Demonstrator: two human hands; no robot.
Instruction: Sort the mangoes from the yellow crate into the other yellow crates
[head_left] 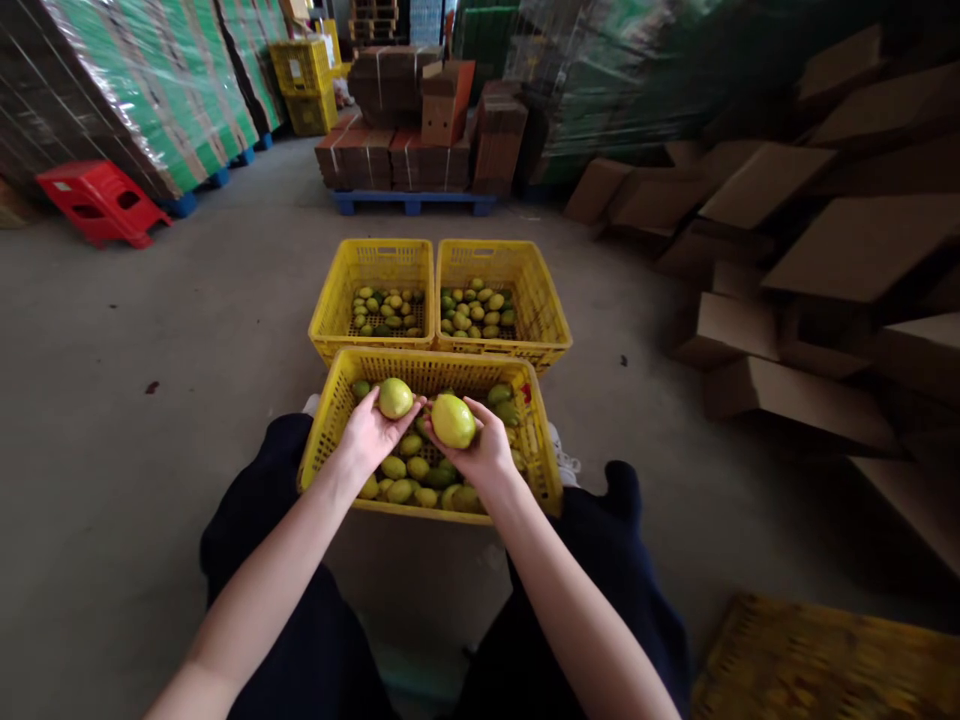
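Over the near yellow crate [319, 450], my left hand [369, 432] holds a yellow-green lemon [395, 398] on its fingers. Close beside it, my right hand [487, 445] grips a larger yellow lemon [453, 421]. The fingertips of both hands come near each other between the two fruits. Below them, several yellow and green lemons [418, 468] lie in the crate, partly hidden by my hands and wrists. Beyond stand two more yellow crates, a left one [322, 310] and a right one [551, 300], each with several lemons on its bottom.
My legs straddle the near crate. Many cardboard boxes [795, 400] are heaped on the right. A red stool [101, 200] is at the far left. Ahead, bundled cardboard [427, 160] sits on a blue pallet [412, 203]. A yellow crate-like surface [825, 660] shows at the lower right.
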